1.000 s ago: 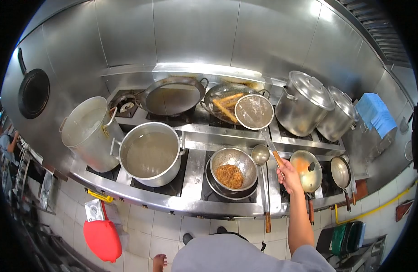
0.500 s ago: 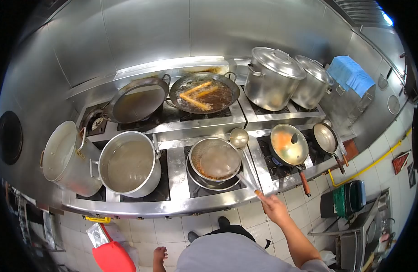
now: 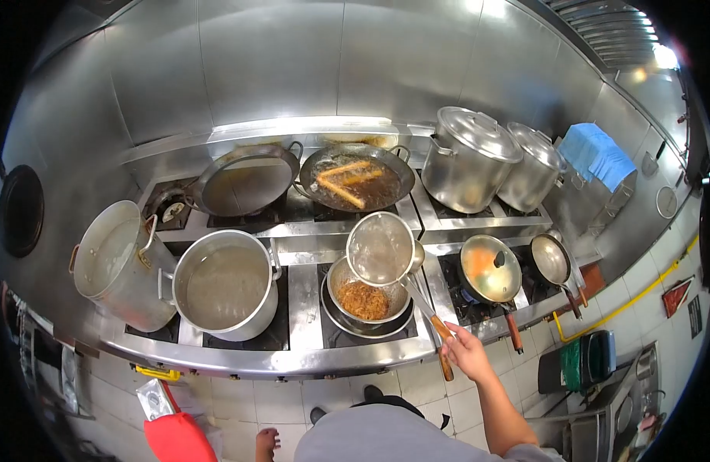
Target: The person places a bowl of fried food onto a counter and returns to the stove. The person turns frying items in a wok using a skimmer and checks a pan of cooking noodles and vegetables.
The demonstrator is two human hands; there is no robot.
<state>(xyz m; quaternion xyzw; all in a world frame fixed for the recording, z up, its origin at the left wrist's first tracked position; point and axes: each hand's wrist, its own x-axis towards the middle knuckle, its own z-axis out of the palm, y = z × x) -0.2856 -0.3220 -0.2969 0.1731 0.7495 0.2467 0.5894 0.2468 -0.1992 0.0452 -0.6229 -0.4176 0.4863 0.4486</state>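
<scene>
My right hand [image 3: 466, 353] is closed around the wooden handle of a round mesh strainer [image 3: 381, 248]. The strainer is tilted above the back part of a metal bowl and hides some of it. Golden-brown fried shreds [image 3: 362, 301] lie in that bowl [image 3: 399, 299], which rests in a wider pan on the front burner. A ladle [image 3: 418, 256] lies beside the bowl, partly behind the strainer, its wooden handle end near my right hand. Low by my body, my left hand [image 3: 268, 442] hangs with loosely bent fingers and nothing visible in it.
Behind are a wok with yellow sticks [image 3: 344, 185] in bubbling oil and another wok [image 3: 245, 185]. Large pots [image 3: 221, 286] stand left. A lidded pan [image 3: 490, 269] and small pan [image 3: 551, 259] sit right, lidded stockpots [image 3: 468, 173] behind. A red bag [image 3: 179, 439] is on the floor side.
The strainer has been raised from the bowl and shifted back, uncovering the fried shreds. The right hand has stayed on its handle, and the head view has shifted slightly.
</scene>
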